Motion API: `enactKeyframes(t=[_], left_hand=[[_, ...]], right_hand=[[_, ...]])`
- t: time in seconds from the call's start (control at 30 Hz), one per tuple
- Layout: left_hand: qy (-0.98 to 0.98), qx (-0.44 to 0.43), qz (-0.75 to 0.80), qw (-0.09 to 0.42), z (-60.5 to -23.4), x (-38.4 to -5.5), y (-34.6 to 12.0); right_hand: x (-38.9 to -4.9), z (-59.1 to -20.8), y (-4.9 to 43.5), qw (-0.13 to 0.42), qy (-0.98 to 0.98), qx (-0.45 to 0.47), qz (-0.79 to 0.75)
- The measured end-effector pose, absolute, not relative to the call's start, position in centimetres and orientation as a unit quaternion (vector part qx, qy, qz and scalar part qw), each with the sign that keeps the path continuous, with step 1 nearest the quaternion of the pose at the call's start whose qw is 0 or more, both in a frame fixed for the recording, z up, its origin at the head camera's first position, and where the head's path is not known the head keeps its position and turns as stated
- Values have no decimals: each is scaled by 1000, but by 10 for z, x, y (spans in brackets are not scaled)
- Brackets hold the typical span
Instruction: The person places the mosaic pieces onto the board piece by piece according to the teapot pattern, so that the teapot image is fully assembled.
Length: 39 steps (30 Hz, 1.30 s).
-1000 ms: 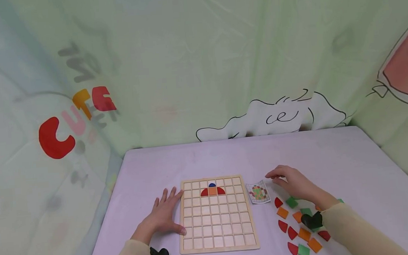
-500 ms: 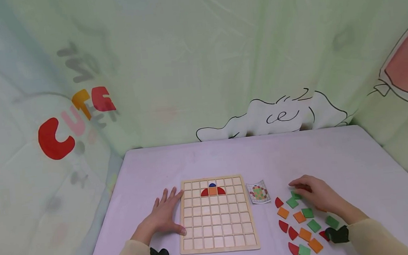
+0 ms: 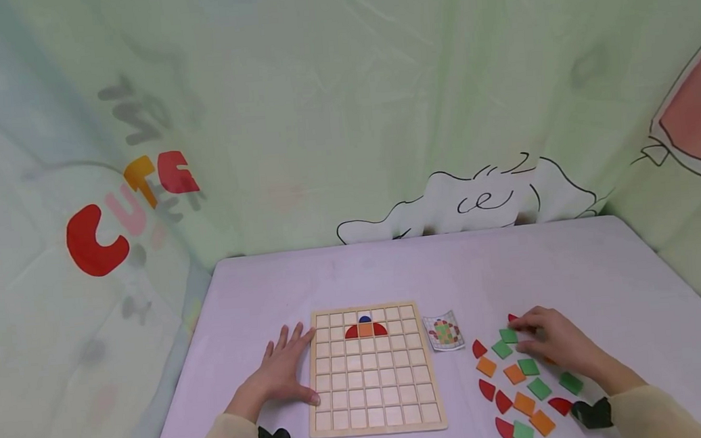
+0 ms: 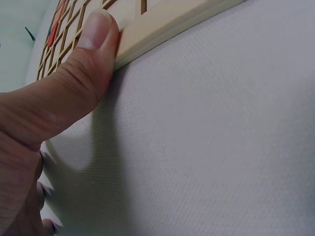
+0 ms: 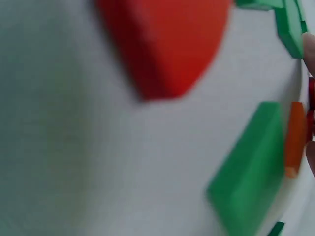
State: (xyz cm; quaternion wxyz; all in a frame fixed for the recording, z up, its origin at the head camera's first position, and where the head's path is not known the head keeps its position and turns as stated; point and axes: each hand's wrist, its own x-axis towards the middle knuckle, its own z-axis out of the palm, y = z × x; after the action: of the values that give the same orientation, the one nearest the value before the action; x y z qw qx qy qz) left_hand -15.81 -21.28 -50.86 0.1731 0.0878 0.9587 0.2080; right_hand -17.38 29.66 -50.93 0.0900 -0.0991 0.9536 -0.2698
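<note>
My left hand (image 3: 282,372) lies spread at the left edge of the wooden grid board (image 3: 377,430). Its thumb (image 4: 93,37) presses on the board's frame in the left wrist view. Near the top of the grid sit a blue half-round piece (image 3: 365,319), an orange square (image 3: 366,329) and two red quarter-round pieces (image 3: 351,331). Over the loose tiles at the right hovers my right hand (image 3: 557,343), thumb and index finger apart. A red piece (image 3: 512,317) shows at its index fingertip. Beside the thumb lies a green square tile (image 3: 508,335).
A small printed pattern card (image 3: 444,332) lies right of the board. Several orange squares (image 3: 524,403), green squares (image 3: 523,433) and red quarter-round pieces (image 3: 504,429) are scattered beyond it. The purple-covered table (image 3: 391,270) meets a painted curtain at the back.
My right hand has moved right and toward me, from beside the card to over the tiles. A red piece now shows at its fingertip. The left hand has stayed put.
</note>
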Motion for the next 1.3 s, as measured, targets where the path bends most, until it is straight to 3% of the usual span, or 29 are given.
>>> enactKeyframes(t=[0.77, 1.3], left_hand=[[954, 92, 220, 181, -509, -158, -214], [955, 94, 217, 179, -512, -160, -217]], right_hand=[[-172, -509, 293, 53, 953, -78, -288], [-171, -480, 227, 44, 923, -113, -366]])
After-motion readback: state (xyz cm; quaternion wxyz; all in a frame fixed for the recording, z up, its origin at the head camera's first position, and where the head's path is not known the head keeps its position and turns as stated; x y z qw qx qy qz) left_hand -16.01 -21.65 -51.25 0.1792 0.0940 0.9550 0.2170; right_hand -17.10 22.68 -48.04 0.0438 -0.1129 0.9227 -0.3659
